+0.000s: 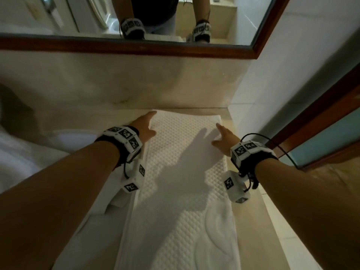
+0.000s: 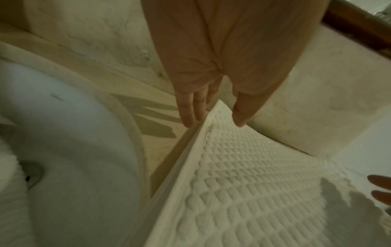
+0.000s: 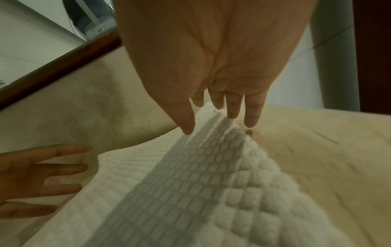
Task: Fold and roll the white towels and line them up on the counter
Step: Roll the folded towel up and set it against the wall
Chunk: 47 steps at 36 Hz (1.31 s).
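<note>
Towel status: white waffle-textured cotton towel (image 1: 181, 172) lies lengthwise as a long strip on the beige marble counter (image 1: 124, 117), far end close to the marble backsplash (image 1: 116, 78), near end running toward the body. Sink basin (image 2: 69, 133), white and oval, sits just left of it.

Hands: left hand (image 1: 145, 126) has straight, spread fingers at the far-left corner of the strip; the left wrist view shows its fingertips (image 2: 189, 117) on one side of the edge and the thumb on the other, nothing curled or pinched. Right hand (image 1: 224, 136) likewise has splayed, straight fingers at the far-right side; in the right wrist view the fingertips (image 3: 232, 110) are touching or just above a raised bit of the edge, can't tell which. No grip on either side.

Step in hand, my read: flatten and square the far end before rolling.
- Sweep both palms outward from the centreline, same pressure both sides, so the strip doesn't skew.
- Long edges should stay parallel; a crooked start gives a coned roll.
- Far-right corner looks slightly lifted, so press it flat first.
- Left edge shows stacked layers; keep those flush so the roll ends come out even.
- Start the roll tight from one short end, thumbs under, fingers on top.

Looks: quilted diamond grid over most of the surface, curved embossed motif near the close end, plain hem band along the left edge. Clean, thick, springy-looking. More white cloth (image 1: 17, 156) lies over at far left by the sink.
</note>
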Each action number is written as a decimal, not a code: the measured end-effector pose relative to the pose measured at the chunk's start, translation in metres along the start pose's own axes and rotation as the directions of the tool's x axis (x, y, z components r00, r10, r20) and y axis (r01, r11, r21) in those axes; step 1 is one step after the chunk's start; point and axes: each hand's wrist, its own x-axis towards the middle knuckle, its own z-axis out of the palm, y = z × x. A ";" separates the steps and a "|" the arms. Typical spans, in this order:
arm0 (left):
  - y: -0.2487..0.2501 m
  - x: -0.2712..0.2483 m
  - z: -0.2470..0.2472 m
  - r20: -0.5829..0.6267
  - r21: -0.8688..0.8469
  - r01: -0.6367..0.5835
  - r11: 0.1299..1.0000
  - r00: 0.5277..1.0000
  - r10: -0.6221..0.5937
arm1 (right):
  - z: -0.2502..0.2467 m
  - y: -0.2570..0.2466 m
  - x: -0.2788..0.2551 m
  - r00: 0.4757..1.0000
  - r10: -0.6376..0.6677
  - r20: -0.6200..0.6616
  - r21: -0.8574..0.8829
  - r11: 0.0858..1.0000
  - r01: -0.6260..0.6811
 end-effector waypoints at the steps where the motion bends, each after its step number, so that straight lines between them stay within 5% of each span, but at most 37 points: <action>1: 0.001 -0.002 0.000 -0.006 0.023 0.028 0.999 1.000 -0.028 | 0.000 0.001 -0.003 1.000 0.011 0.017 -0.019 1.000 -0.011; 8: 0.005 0.014 0.008 -0.043 0.080 0.086 0.993 0.996 -0.083 | 0.000 0.015 0.011 0.996 0.085 -0.041 -0.030 0.996 -0.086; 16: -0.006 0.067 0.005 -0.209 -0.020 0.091 0.996 0.973 -0.093 | -0.005 0.018 0.067 0.955 0.244 -0.167 0.315 0.931 -0.182; 20: -0.008 0.083 -0.005 -0.190 0.120 0.104 0.987 0.979 -0.080 | -0.010 0.017 0.079 0.952 0.274 -0.136 0.316 0.923 -0.220; 27: -0.003 0.087 -0.017 -0.302 0.014 -0.041 0.999 0.952 0.043 | -0.005 0.012 0.080 0.935 0.098 -0.341 0.440 0.896 0.067; 31: -0.009 0.073 -0.004 -0.311 0.183 -0.218 0.959 0.912 0.267 | -0.005 0.019 0.068 0.919 -0.106 -0.379 0.126 0.978 0.165; 36: -0.024 0.055 0.007 -0.204 0.234 -0.285 0.930 0.920 0.333 | -0.011 0.025 0.050 0.903 -0.362 -0.229 -0.136 0.931 0.339; 40: -0.027 0.047 0.007 -0.161 0.214 -0.270 0.939 0.938 0.307 | -0.020 0.027 0.041 0.954 -0.283 -0.095 -0.293 0.924 0.245; 47: -0.014 0.058 -0.003 -0.219 0.100 -0.206 0.973 0.950 0.223 | -0.030 0.013 0.049 0.990 -0.120 -0.076 -0.202 0.974 0.103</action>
